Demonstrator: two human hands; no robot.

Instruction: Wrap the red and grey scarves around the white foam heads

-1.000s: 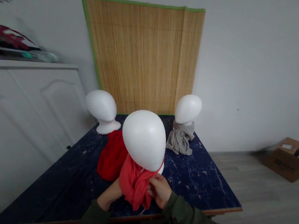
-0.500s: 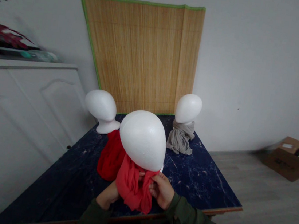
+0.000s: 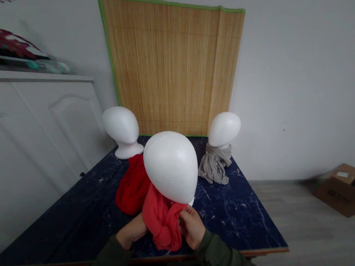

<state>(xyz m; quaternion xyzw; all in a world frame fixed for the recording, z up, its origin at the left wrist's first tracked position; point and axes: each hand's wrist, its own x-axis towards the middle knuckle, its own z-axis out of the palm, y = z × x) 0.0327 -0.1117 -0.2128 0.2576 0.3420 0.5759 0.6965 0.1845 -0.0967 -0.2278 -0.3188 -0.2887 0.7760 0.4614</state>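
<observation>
A white foam mannequin head (image 3: 170,165) stands at the table's near edge, with a coral-pink scarf (image 3: 164,223) wound around its neck and bunched in folds at the front. My right hand (image 3: 191,227) pinches the scarf's right edge between thumb and fingers, just below the head. On the lower left, my left hand (image 3: 135,228) grips the scarf from underneath, its fingertips covered by the cloth. A bright red scarf (image 3: 131,190) lies heaped on the table just left of the coral one.
Behind on the left is a bare foam head (image 3: 121,125); a second foam head (image 3: 224,129) at the back right wears a grey scarf (image 3: 215,164). The dark blue marbled table (image 3: 235,215) meets a white cabinet (image 3: 32,140) and a bamboo mat (image 3: 169,66). A cardboard box (image 3: 346,192) sits on the floor.
My left fingertips, seen inside the scarf's loop before, are now hidden under the cloth. The front folds are drawn closer together and slightly right. My right hand stays at the right edge.
</observation>
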